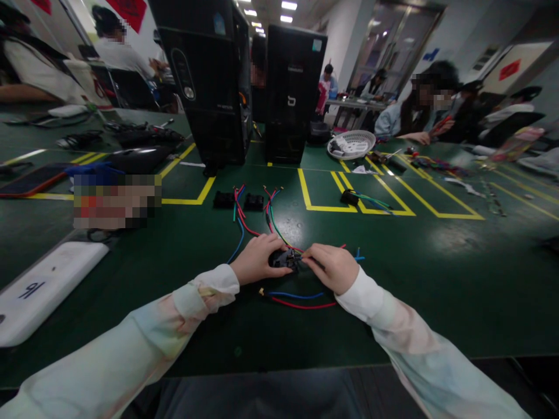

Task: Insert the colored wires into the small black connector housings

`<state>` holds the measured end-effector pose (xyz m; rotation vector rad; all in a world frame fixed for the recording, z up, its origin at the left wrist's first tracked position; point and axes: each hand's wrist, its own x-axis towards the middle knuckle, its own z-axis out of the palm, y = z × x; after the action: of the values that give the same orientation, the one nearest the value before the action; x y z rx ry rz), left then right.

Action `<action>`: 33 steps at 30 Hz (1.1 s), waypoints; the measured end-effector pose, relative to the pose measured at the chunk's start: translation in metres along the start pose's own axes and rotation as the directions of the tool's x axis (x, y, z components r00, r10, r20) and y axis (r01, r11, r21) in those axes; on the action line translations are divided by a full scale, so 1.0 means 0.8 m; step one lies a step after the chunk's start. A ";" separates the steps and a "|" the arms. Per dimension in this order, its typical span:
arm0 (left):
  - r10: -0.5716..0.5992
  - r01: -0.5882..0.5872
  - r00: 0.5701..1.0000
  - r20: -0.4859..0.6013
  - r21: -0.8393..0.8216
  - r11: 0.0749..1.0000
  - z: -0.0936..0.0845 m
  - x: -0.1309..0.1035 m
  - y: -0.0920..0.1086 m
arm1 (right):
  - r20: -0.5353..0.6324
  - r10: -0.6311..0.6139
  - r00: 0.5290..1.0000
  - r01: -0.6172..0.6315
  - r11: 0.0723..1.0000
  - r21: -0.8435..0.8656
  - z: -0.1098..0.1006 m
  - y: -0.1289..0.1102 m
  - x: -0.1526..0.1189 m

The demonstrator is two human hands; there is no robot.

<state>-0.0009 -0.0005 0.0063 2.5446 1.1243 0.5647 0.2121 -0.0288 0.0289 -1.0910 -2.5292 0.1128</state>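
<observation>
My left hand (257, 257) is closed around a small black plastic socket housing (283, 259), just above the green table. At the right side of that housing, my right hand (331, 265) pinches something thin, seemingly a wire end; the fingertips hide most of it. Red and blue wire ends stick out past my right hand. In front of both hands lie a blue wire (294, 295) and a red wire (301, 305) with a brass-coloured terminal (261, 291). Beyond the hands are two more black housings (224, 199) with coloured wires (271, 209) beside them.
Two black computer towers (290, 93) stand at the back. Another black piece with wires (349, 197) lies right, near yellow tape markings. A white basket (351, 144) sits behind it. At left are a white power bank-like case (48, 291) and dark cables. Other people sit around.
</observation>
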 end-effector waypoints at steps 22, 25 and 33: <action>0.012 -0.012 1.000 -0.008 0.023 1.000 -0.002 0.000 0.000 | -0.077 -0.261 0.962 0.233 0.936 -0.263 0.002 0.007 0.005; 0.029 -0.029 1.000 -0.002 0.036 0.999 -0.003 0.000 0.000 | -0.056 -0.224 0.973 0.203 0.944 -0.261 0.000 0.008 0.006; 0.025 -0.025 1.000 -0.009 0.043 0.999 -0.002 0.000 0.000 | 0.091 -0.176 0.980 0.189 0.968 -0.163 -0.006 0.013 0.006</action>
<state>-0.0013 -0.0004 0.0078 2.5983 1.1204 0.5654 0.2178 -0.0190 0.0323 -0.9237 -2.7352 -0.1166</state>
